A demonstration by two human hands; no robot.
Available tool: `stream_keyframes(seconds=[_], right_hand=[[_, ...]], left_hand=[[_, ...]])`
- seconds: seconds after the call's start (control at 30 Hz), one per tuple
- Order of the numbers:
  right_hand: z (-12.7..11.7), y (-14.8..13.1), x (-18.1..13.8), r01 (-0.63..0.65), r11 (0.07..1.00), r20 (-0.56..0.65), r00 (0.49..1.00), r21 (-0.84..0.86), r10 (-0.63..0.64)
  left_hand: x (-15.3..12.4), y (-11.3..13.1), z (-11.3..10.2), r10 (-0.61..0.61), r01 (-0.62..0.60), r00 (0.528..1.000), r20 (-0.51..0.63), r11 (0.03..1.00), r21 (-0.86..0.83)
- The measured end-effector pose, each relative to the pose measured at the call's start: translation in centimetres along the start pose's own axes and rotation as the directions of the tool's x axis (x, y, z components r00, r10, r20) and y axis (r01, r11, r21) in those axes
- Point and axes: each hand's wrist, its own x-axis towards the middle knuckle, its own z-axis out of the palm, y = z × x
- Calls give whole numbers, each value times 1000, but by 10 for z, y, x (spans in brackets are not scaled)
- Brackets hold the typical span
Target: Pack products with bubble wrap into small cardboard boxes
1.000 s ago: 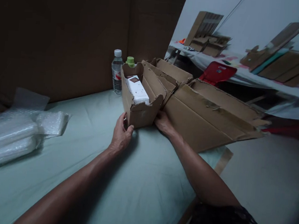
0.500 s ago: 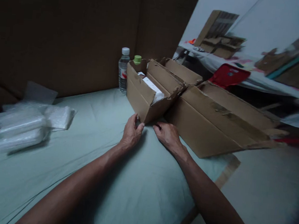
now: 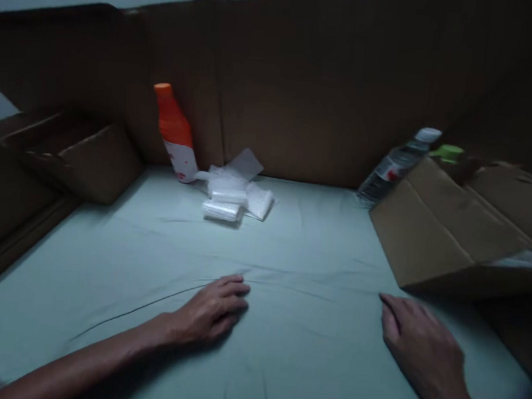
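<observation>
My left hand lies palm down on the pale green cloth. Its fingers are loosely spread and hold nothing. Further right, my right hand rests on the same cloth, just in front of a cardboard box with a white item partly visible inside. The index finger there is stretched out, with the thumb a little apart; the other fingers are partly hidden. No object shows in this hand. Beyond the left hand lie several clear, folded plastic packets in a small pile.
An orange-and-white bottle stands behind the packets. A clear water bottle and a green cap are beside the right box. More cardboard boxes stand at left. A tall cardboard wall closes off the back.
The view has swung left. My hands have moved apart; the left has left the box corner and now lies on the cloth. The orange bottle and left boxes have come into view.
</observation>
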Motion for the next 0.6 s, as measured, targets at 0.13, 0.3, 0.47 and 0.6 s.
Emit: stream_keyframes(seconds=[0.13, 0.3, 0.47, 0.6], right_hand=[[-1, -81, 8, 224, 963, -55, 974, 150, -218], [-2, -157, 19, 315, 907, -43, 948, 281, -316], [-5, -174, 20, 273, 923, -25, 961, 270, -277], [-12, -178, 18, 211, 935, 39, 972, 284, -231]], left_hand=[[-35, -85, -93, -237, 317, 909, -343, 927, 200], [-34, -173, -246, -354, 671, 583, -732, 717, 188], [-25, -218, -317, -494, 814, 372, -786, 580, 21], [-29, -225, -316, -564, 830, 348, -748, 557, -34]])
